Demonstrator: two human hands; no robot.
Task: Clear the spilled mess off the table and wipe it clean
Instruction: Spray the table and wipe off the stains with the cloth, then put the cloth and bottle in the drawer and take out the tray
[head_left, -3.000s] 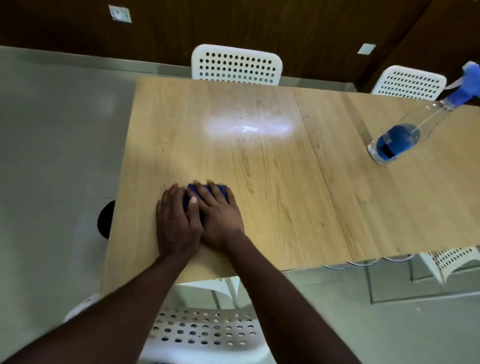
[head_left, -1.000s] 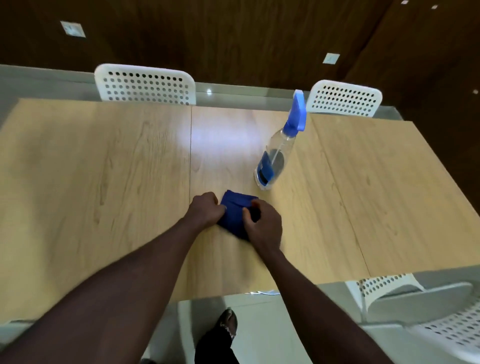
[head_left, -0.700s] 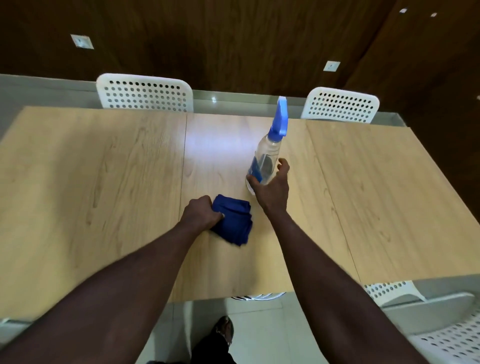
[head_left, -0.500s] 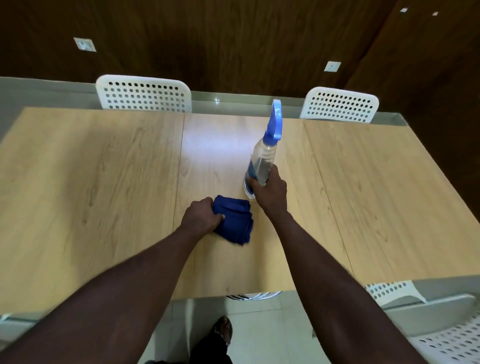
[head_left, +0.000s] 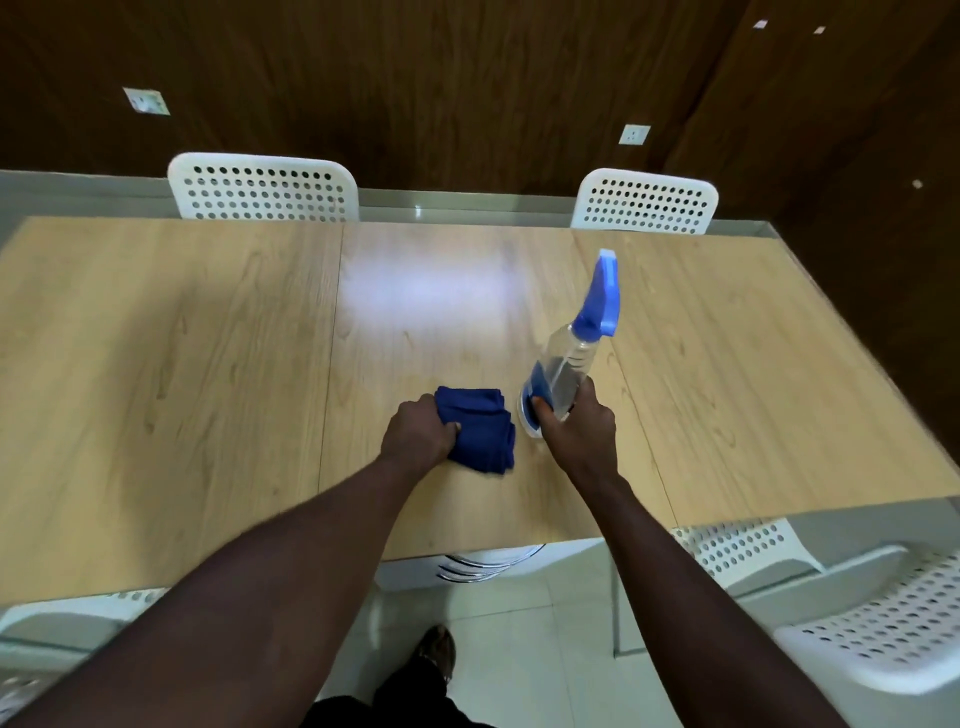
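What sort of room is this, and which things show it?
Probably a meeting or dining room: a long wooden table, white perforated chairs along both sides, a dark panelled wall.

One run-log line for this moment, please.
left hand: grips blue cloth on table | right hand: grips spray bottle beside cloth | spill: none visible

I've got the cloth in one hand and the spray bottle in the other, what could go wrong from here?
Your right hand grips the spray bottle low near its base, and it leans; it might slip or tip.
Your left hand holds the blue cloth bunched up, so wiping the table may miss patches.
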